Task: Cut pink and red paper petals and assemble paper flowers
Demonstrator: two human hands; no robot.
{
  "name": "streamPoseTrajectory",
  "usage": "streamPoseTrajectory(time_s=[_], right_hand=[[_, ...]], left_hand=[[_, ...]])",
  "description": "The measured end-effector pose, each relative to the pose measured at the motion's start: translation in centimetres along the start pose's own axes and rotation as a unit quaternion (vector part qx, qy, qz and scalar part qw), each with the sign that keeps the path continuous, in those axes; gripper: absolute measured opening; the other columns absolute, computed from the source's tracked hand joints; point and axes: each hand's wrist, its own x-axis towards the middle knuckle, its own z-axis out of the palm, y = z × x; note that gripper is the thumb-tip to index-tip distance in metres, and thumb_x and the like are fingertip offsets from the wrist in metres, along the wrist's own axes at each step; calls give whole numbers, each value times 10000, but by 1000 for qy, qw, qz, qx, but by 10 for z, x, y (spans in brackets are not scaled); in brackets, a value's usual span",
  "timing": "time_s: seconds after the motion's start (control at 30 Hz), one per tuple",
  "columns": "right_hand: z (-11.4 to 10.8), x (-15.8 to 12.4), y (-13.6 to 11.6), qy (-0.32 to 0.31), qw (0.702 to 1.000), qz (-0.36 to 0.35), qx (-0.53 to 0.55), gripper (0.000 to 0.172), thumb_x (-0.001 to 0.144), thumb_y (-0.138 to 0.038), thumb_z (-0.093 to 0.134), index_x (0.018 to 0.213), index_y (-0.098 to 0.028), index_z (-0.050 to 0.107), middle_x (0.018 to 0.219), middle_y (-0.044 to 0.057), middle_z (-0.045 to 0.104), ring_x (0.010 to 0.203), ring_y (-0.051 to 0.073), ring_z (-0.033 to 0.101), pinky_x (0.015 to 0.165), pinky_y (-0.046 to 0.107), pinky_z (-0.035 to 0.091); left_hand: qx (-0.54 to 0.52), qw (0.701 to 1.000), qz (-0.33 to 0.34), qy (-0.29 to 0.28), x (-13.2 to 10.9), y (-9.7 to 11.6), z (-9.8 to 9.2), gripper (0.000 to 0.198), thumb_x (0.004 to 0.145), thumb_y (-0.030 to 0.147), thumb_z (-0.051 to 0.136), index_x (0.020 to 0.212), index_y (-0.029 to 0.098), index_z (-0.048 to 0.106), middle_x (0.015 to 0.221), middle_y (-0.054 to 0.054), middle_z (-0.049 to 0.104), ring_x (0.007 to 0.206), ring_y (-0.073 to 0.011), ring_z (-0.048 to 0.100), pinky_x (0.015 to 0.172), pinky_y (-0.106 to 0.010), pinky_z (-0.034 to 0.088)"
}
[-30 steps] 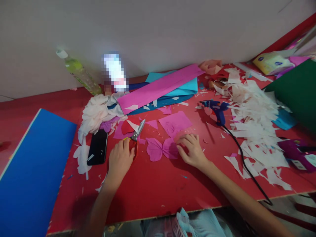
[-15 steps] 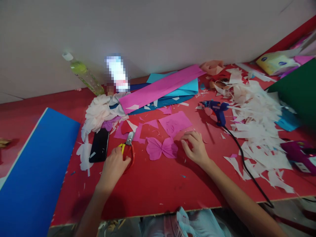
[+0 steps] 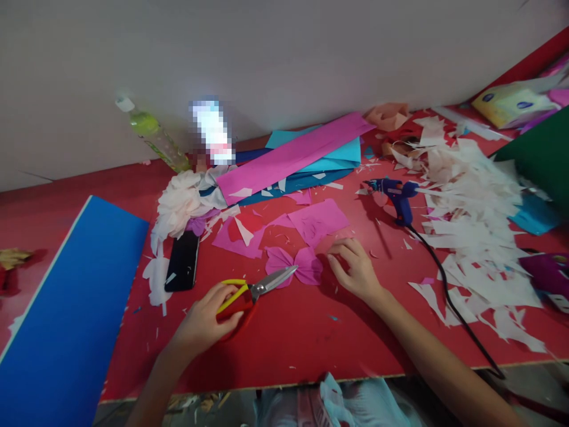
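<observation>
My left hand (image 3: pixel 208 317) is closed round the handles of scissors (image 3: pixel 262 287) with one yellow and one red loop. Their blades look closed and point right, lying across the left wing and middle of a pink crepe-paper butterfly shape (image 3: pixel 308 265) on the table. To the right of that shape, my right hand (image 3: pixel 355 270) rests with its fingers loosely bent, thumb and forefinger apart, holding nothing I can see. Behind the shape lie a pink paper piece (image 3: pixel 320 220) and a cut pink scrap (image 3: pixel 240 240).
A blue glue gun (image 3: pixel 398 196) trails its black cord down the right side, beside a heap of white paper scraps (image 3: pixel 480 237). Left are a black phone (image 3: pixel 183 261) and a blue board (image 3: pixel 75 308). Folded pink paper (image 3: pixel 293 157) and a bottle (image 3: pixel 155 136) stand at the back.
My left hand has lifted and turned the scissors, swinging the blades from pointing away to pointing right over the butterfly shape. My right hand has barely moved.
</observation>
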Motion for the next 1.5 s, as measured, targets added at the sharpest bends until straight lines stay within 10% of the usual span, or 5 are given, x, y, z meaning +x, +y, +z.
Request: streamPoseTrajectory(time_s=[0.97,1.5], right_hand=[[9,-5,-14,-115,979,-156,-61,129,829,-147,516,944,-178,565,891,81,600,806,194,460,750,351,351],[6,0,-14,-195,974,-98,-60,94,828,-210,514,737,-190,507,785,48,536,776,184,443,793,358,325]], left_hand=[[73,995,-5,-63,8,-4,5,380,793,323,484,1139,207,589,1216,-62,584,1047,-209,602,886,-312,504],[89,994,7,-70,10,-8,-1,363,834,339,479,1167,260,599,1202,-43,602,934,-190,649,797,-277,527]])
